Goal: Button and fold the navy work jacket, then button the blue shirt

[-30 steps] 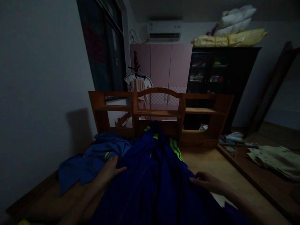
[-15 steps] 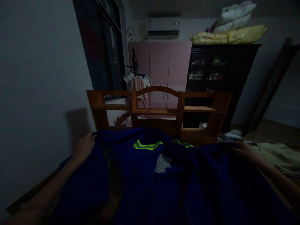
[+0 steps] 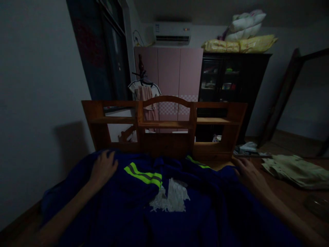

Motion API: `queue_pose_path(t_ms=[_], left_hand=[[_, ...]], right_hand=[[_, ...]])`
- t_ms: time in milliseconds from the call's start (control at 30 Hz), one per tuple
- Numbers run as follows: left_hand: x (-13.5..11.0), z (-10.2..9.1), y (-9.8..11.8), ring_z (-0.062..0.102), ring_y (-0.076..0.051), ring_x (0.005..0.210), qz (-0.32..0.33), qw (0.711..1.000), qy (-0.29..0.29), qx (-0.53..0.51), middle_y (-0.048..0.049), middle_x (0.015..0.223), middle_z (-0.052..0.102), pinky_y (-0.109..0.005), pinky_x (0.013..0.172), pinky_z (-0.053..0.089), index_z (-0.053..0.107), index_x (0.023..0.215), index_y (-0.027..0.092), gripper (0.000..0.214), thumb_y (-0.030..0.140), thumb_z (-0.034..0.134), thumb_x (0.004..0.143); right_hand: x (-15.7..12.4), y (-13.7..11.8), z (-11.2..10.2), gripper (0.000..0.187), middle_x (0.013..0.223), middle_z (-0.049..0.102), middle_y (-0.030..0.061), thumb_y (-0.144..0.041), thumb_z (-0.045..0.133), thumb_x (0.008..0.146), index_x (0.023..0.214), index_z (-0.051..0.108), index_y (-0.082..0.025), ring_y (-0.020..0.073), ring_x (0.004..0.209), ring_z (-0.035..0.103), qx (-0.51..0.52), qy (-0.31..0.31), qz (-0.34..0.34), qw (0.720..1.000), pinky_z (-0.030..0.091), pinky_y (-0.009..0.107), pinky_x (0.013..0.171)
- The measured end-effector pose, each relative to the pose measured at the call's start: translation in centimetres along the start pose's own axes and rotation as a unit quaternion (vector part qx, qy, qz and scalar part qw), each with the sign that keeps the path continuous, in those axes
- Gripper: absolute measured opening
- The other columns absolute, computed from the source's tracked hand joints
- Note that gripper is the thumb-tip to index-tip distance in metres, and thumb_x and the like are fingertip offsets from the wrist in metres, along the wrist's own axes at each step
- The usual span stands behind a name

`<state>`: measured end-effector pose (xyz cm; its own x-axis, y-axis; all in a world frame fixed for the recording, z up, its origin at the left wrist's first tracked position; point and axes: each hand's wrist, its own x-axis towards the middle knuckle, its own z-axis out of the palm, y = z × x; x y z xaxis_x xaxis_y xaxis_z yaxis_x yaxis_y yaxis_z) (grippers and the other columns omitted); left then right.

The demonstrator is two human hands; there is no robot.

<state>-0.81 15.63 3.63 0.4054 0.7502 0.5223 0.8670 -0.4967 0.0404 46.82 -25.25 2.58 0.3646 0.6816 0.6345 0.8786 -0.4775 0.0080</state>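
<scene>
A dark blue work jacket [image 3: 123, 209] with yellow-green reflective stripes lies spread out in front of me against the wooden headboard shelf. My left hand [image 3: 105, 167] rests on its upper left part, fingers stretched and apart, gripping nothing visible. At the jacket's right edge is my right hand [image 3: 248, 169], with its fingers extended over the cloth. Between the hands, a whitish ragged-edged piece [image 3: 177, 196] shows among the folds; I cannot tell whether it is a lining or a separate cloth. The light is dim and the folds near me are hard to make out.
A wooden shelf unit [image 3: 167, 125] stands just beyond the jacket. Folded pale green cloth [image 3: 295, 169] lies at the right. Behind are a pink wardrobe [image 3: 168, 72], a dark cabinet [image 3: 246, 79] and clothes on a stand [image 3: 145, 92]. A wall [image 3: 38, 103] runs along the left.
The jacket has come down from being held up by both hands and now lies flatter. The fingers have let go and spread. More of the stripe and whitish piece shows.
</scene>
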Motion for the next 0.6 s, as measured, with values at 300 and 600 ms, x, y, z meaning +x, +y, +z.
queue_pose_path(t_ms=[300,600], left_hand=[[-8.3,-0.4,13.2,0.057,-0.037,0.107,0.206,0.933,-0.294,-0.038,-0.0186,0.129,0.053,-0.049,0.086,0.045,0.036,0.140,0.014,0.081,0.054,0.058,0.073],[-10.6,-2.5,7.5,0.061,-0.027,0.101,0.139,0.946,-0.291,-0.006,-0.0122,0.111,0.064,-0.037,0.083,0.045,0.058,0.113,0.021,0.034,0.037,0.044,0.086]], right_hand=[[-9.3,-19.0,-4.3,0.037,0.117,0.060,0.0100,-0.040,0.044,0.092,0.126,0.050,-0.026,0.0243,0.096,0.064,0.249,-0.195,-0.020,0.949,0.053,0.035,0.079],[0.0,-25.8,4.5,0.038,0.085,0.067,0.0099,-0.048,0.059,0.084,0.094,0.058,-0.012,0.0193,0.065,0.066,0.645,-0.377,0.245,0.618,0.053,0.029,0.060]])
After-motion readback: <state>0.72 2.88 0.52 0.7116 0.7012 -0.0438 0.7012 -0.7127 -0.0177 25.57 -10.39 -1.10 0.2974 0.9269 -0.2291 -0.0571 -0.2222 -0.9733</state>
